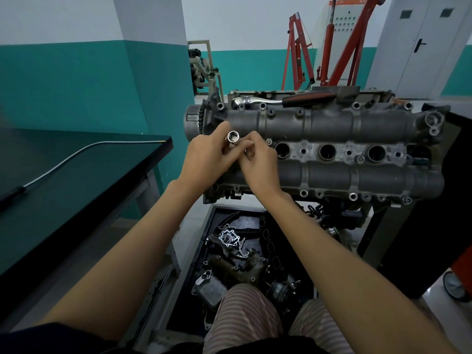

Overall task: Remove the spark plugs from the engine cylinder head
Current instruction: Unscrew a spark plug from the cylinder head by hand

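Both hands meet over the left end of the cylinder head [332, 123], just left of the three open plug wells [327, 151]. The left hand [204, 159] has its fingers curled round a chrome socket [233, 137], gripping its barrel. The right hand [258, 162] pinches at the socket's lower end; what its fingertips hold there is hidden, so whether a plug is in the socket cannot be told.

The socket's long axis runs tilted, its open hex mouth pointing up and back toward the camera, its other end down into the hands. No spark plug shows plainly; the three wells to the right of the hands look dark and their bottoms cannot be read. The fourth well would lie under the hands, out of sight.

The ratchet [281, 99] lies along the far edge of the head, its long axis parallel to the head, drive end to the left, well apart from both hands. Reaching it likely falls to the right hand, since the left carries the socket.
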